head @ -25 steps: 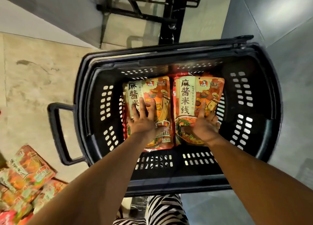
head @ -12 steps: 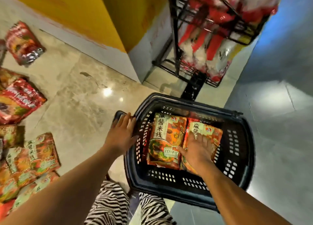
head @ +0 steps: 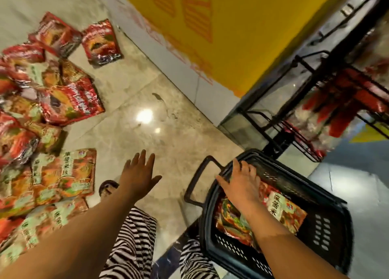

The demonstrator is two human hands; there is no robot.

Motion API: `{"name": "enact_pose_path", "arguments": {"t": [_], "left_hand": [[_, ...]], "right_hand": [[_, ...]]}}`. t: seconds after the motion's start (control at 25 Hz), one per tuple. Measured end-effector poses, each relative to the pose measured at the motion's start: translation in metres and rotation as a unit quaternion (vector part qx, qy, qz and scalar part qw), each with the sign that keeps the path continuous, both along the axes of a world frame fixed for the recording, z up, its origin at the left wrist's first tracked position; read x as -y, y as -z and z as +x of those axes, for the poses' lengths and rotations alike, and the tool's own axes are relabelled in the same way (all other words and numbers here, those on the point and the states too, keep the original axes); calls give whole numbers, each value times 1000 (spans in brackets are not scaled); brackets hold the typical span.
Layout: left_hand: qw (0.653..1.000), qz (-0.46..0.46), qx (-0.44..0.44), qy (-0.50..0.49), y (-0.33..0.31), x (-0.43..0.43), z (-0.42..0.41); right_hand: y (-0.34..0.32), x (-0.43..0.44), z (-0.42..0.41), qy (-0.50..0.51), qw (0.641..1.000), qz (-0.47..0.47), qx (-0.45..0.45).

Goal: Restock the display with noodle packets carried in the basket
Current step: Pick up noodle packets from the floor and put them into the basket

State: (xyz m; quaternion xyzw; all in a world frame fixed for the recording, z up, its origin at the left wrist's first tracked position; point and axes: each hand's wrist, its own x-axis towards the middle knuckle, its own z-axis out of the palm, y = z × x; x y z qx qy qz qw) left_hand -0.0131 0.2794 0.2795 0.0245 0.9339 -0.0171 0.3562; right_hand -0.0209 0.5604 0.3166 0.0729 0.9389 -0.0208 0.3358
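A black shopping basket (head: 322,228) stands on the floor at the lower right. Inside it lie orange noodle packets (head: 284,211) with Chinese print. My right hand (head: 242,184) rests flat with spread fingers on the packets, its fingertips reaching the basket's near-left rim. My left hand (head: 139,173) hovers open and holds nothing above the tiled floor, between the basket and a heap of orange noodle packets on the floor (head: 65,171). The wire display rack (head: 315,114) stands at the upper right, beyond the basket.
Red packets (head: 101,43) lie scattered on the floor at the upper left. A yellow wall panel (head: 221,36) runs behind. The basket's pull handle (head: 194,179) sticks out to the left. My striped trouser legs (head: 130,247) are at the bottom.
My left hand has left the basket rim and swung out to the left over the floor. My right hand stays in the basket. The view has turned left.
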Motion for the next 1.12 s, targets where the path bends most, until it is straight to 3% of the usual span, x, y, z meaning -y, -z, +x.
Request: {"name": "enact_pose_path", "arguments": {"t": [0.4,0.6,0.84,1.12], "left_hand": [[992,-20,26,-123,26,266,-55],[983,-40,27,-177,19,384,-89],[967,-34,20,-252,18,442,-126],[947,-6,36,-320,55,468,-217]], "right_hand": [[40,258,-82,-53,997,5,50],[42,381,-147,-104,994,-12,31],[38,441,-234,-150,988,-12,27],[80,472,-377,-145,988,-7,52]]}}
